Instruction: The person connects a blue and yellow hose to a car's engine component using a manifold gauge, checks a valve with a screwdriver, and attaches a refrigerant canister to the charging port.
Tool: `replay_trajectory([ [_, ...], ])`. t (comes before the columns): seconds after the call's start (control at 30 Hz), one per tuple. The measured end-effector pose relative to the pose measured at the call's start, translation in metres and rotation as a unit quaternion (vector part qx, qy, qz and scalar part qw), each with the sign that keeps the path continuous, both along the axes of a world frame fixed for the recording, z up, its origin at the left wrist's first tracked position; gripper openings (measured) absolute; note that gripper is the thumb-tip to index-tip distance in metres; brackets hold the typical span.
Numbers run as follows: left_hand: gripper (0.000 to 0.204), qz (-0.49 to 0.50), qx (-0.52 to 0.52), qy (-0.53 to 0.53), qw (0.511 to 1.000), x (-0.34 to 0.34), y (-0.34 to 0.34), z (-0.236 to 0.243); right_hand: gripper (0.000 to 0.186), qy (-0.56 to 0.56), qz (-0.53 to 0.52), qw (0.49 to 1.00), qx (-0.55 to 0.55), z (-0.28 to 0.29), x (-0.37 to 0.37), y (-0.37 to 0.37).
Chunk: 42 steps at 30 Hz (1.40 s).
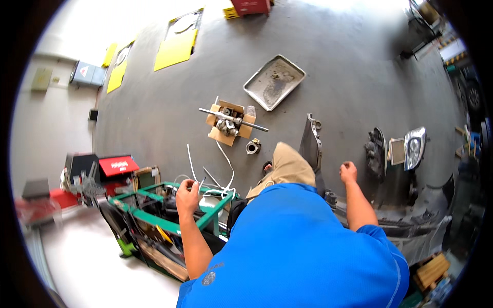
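My left hand [187,197] is closed in a pinch above the green metal frame cart [149,218]. A thin whitish strip [202,183] sticks up from its fingertips; its kind is too small to make out. White cable [230,172] lies in loops on the floor and over the cart beside that hand. My right hand [348,172] hangs apart from everything, fingers curled, with nothing visible in it. Nearest to it are a dark car body panel [310,141] on the left and a black headlight housing [377,154] on the right.
Ahead, an open cardboard box [222,137] holds metal parts, with a metal shaft [251,125] across it. A round metal part [252,147] stands nearby. Farther off lies a dirty metal tray [262,101]. A clear headlight [415,149] and a bumper [416,228] lie at right.
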<state>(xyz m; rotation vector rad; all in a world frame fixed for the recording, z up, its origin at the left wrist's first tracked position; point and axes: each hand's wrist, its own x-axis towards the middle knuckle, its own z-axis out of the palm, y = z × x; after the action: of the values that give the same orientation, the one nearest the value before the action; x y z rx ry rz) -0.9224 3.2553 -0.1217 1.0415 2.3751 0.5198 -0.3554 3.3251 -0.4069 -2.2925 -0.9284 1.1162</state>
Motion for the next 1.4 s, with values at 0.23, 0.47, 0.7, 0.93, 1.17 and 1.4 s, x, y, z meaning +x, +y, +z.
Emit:
replay_trajectory([
  [0.23, 0.024, -0.147, -0.032, 0.022, 0.988, -0.033, 0.21, 0.007, 0.015, -0.032, -0.031, 0.992, -0.116, -0.012, 0.022, 0.118],
  [0.47, 0.016, -0.24, 0.017, 0.018, 0.97, 0.042, 0.494, -0.021, 0.038, -0.062, -0.119, 0.971, -0.198, -0.008, 0.103, 0.272],
  [0.7, 0.023, -0.38, 0.084, -0.06, 0.919, 0.195, 0.764, -0.021, 0.03, -0.003, -0.118, 0.989, 0.087, 0.113, 0.18, 0.497],
  [0.93, 0.026, -0.49, 0.02, -0.082, 0.868, 0.327, 0.949, -0.07, 0.026, 0.137, -0.247, 0.953, 0.111, 0.088, 0.232, 0.594],
  [1.17, 0.028, -0.581, 0.139, -0.076, 0.798, 0.574, 1.145, -0.022, 0.014, 0.063, -0.464, 0.872, 0.143, 0.107, 0.421, 0.682],
  [1.4, 0.046, -0.951, -0.084, -0.003, 0.298, 0.993, 1.058, 0.036, 0.02, -0.212, -0.466, 0.858, -0.038, 0.046, 0.553, 0.622],
])
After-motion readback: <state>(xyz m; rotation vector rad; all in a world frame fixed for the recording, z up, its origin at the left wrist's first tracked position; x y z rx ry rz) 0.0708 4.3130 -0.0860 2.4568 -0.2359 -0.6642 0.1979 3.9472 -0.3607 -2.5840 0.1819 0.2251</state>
